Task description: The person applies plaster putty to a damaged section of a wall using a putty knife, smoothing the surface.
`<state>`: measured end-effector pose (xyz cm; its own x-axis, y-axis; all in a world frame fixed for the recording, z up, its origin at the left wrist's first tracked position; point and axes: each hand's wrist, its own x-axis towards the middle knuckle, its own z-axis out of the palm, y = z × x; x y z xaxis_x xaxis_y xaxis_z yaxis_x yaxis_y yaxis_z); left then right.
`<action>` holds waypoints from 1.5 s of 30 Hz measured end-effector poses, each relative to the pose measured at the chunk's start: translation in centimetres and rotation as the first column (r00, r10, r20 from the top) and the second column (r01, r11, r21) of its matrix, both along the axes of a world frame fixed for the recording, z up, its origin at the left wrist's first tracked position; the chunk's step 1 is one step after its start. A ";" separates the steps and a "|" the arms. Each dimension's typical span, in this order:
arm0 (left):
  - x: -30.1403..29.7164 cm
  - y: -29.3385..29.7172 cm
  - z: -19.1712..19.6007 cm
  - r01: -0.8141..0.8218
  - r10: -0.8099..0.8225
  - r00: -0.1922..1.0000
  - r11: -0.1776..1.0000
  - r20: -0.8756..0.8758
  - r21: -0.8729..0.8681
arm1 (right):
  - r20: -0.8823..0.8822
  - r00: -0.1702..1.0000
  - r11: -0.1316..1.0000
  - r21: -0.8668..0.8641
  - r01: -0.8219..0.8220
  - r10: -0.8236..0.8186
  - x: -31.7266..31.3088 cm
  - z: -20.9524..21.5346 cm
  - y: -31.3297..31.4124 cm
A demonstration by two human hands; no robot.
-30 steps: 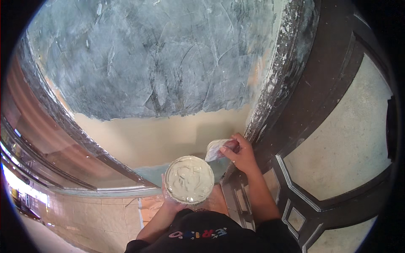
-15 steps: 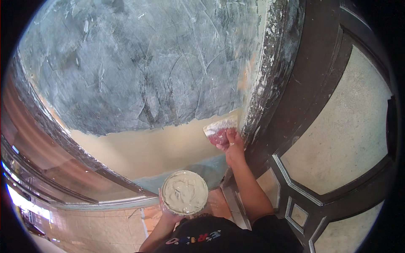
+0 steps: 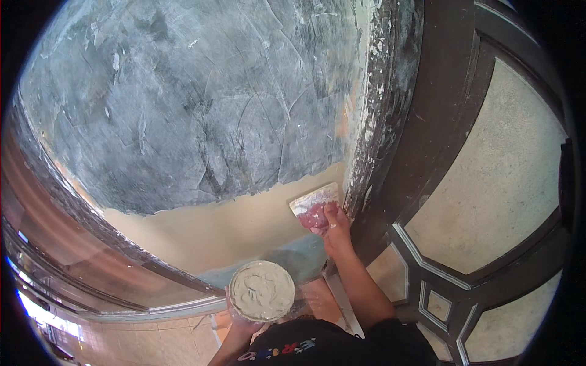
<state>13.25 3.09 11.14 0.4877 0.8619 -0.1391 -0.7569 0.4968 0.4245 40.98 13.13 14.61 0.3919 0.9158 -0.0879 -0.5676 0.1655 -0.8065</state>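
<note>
My right hand (image 3: 334, 229) grips a wide red putty scraper (image 3: 314, 209) with a pale, putty-smeared edge. The scraper lies against the beige band (image 3: 201, 235) of the wall, close to the dark frame on the right. Below, in front of my body, my left hand (image 3: 243, 321) supports a round tub of creamy grey putty (image 3: 262, 293) from its near-left side; some of its fingers are hidden by the tub. Above the beige band, dark grey skim-coated wall (image 3: 183, 116) has ragged lower edges and trowel marks. A bluish strip (image 3: 293, 256) runs beneath the band.
Dark, paint-flecked trim (image 3: 366, 128) borders the wall on the right, beside a dark panelled door (image 3: 482, 177) with pale inserts. On the left stands a brown glazed frame (image 3: 67, 213). Tan floor tiles (image 3: 165, 338) show at the lower left.
The view has shifted slightly. The scraper in my right hand sits a little lower on the beige band. My left hand still holds the tub in front of me.
</note>
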 end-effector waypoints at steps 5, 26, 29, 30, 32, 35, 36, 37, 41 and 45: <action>0.2 0.3 -0.3 0.047 -0.048 0.998 0.999 -0.028 -0.023 | 0.043 0.999 0.993 0.116 0.010 -0.015 2.0 3.0 2.4; 1.0 -0.6 -0.1 0.025 -0.020 0.988 0.999 0.155 -0.030 | 0.014 0.999 0.997 0.067 0.043 -0.044 3.9 1.4 1.0; 1.6 -0.8 0.0 0.021 -0.021 1.000 0.999 0.007 0.045 | 0.027 1.000 0.994 0.107 -0.007 0.004 5.0 1.6 2.3; 1.6 -0.8 -0.1 0.010 -0.010 0.999 1.000 0.048 -0.002 | 0.027 1.000 0.994 0.107 -0.008 0.006 4.4 0.9 2.2; 1.6 -0.8 -0.2 -0.005 0.010 0.996 0.999 0.091 -0.046 | -0.049 0.996 0.990 -0.121 0.074 -0.080 2.7 -1.2 1.1; 2.0 -0.8 -0.1 -0.016 0.016 0.996 1.000 0.083 -0.009 | 0.027 0.999 0.998 -0.053 -0.041 0.042 3.8 -3.1 0.0; 1.8 -0.9 -0.2 -0.022 0.025 0.998 0.999 0.066 -0.040 | 0.056 0.995 0.997 -0.016 -0.077 0.078 3.3 -2.2 -0.6; 1.5 -1.0 -0.3 -0.030 0.033 0.998 0.997 0.049 -0.070 | 0.082 0.994 0.997 -0.030 -0.073 0.075 3.1 -0.8 -0.5; 1.6 -0.8 -0.5 -0.016 0.018 1.000 0.997 0.025 -0.081 | 0.056 0.992 0.980 0.162 -0.117 0.110 1.1 3.8 0.4; 2.0 -1.0 0.0 0.009 -0.008 1.000 0.999 0.008 -0.046 | 0.000 0.996 0.990 0.110 -0.085 0.086 0.6 -0.1 2.2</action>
